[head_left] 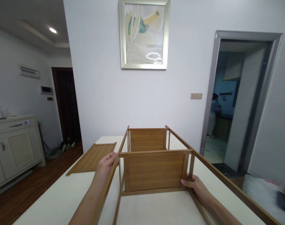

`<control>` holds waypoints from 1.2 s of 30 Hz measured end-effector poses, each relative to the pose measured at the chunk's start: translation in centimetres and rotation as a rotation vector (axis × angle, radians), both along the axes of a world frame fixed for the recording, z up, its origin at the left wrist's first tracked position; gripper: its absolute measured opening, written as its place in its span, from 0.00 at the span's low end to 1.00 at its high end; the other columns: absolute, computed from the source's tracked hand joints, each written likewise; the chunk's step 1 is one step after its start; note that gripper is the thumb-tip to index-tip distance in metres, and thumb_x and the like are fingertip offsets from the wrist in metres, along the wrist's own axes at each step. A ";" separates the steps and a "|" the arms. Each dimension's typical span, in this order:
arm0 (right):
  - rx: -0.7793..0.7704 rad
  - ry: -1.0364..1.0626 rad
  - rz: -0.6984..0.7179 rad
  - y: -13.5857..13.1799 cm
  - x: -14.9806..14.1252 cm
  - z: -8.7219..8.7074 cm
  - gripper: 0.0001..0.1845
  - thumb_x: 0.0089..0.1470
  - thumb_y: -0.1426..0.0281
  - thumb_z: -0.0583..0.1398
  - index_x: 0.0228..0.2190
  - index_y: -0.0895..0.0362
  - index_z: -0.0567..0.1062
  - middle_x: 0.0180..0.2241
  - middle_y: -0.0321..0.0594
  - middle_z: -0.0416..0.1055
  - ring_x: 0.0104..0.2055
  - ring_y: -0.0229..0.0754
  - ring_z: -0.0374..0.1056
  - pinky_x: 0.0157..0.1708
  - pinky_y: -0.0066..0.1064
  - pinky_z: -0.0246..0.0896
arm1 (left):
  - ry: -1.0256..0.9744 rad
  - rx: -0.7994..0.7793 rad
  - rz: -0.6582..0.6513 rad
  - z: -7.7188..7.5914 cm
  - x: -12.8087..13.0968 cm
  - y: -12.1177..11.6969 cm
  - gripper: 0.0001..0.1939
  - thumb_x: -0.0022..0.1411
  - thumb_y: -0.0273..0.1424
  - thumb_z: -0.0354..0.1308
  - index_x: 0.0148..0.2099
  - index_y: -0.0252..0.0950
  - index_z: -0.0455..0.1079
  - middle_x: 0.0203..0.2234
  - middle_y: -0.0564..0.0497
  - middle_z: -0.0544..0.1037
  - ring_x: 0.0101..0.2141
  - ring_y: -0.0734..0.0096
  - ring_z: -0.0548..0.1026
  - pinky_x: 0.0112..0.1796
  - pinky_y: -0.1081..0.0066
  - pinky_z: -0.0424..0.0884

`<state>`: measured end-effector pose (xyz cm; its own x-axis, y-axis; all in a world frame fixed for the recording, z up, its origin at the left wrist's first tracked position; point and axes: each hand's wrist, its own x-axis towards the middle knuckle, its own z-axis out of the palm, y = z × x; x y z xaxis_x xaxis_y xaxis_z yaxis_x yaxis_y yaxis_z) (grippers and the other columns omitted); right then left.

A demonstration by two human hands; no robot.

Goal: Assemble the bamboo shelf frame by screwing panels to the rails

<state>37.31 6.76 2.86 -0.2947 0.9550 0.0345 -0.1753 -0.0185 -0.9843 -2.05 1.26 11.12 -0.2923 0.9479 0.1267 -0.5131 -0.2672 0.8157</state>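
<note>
Wooden frame (156, 153) on table (51, 200), long axis running away from camera; left hand (107, 162) grasps upper rail (107, 187), right hand (196, 185) grips inset panel (155, 172) near lower right corner; loose panel (94, 158) just left of left hand.

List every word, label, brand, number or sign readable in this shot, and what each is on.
None can be read.
Wooden frame and loose wooden panel: no lettering visible.
White bag: reddish marks, too blurred to read.
White cabinet: a small pale tag on the drawer, too small to read.
Wall picture: no readable lettering.
</note>
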 end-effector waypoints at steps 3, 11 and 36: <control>0.002 0.000 -0.007 0.1 0.0 -0.1 0.19 0.39 0.63 0.72 0.34 0.59 0.80 0.40 0.47 0.81 0.46 0.59 0.75 0.53 0.50 0.65 | -0.016 0.003 0.003 0.1 0.0 0.0 0.17 0.44 0.37 0.74 0.34 0.33 0.76 0.25 0.51 0.81 0.23 0.74 0.76 0.29 0.74 0.72; -0.002 -0.002 -0.005 0.0 -0.1 0.0 0.18 0.38 0.62 0.72 0.33 0.58 0.80 0.39 0.46 0.81 0.45 0.59 0.75 0.53 0.49 0.65 | -0.053 -0.001 -0.004 -0.1 -0.2 0.1 0.20 0.39 0.34 0.77 0.34 0.33 0.75 0.26 0.52 0.81 0.25 0.74 0.77 0.30 0.75 0.73; -0.016 0.020 0.009 0.2 0.1 -0.3 0.18 0.38 0.63 0.73 0.33 0.58 0.80 0.37 0.46 0.81 0.43 0.58 0.76 0.51 0.49 0.66 | -0.008 0.017 0.010 0.8 -0.2 -0.5 0.17 0.43 0.36 0.74 0.34 0.32 0.77 0.27 0.51 0.81 0.29 0.74 0.77 0.33 0.76 0.73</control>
<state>37.37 6.96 2.57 -0.3031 0.9526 0.0257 -0.1951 -0.0356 -0.9801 -2.23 0.78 11.95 -0.3029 0.9426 0.1408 -0.5166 -0.2865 0.8069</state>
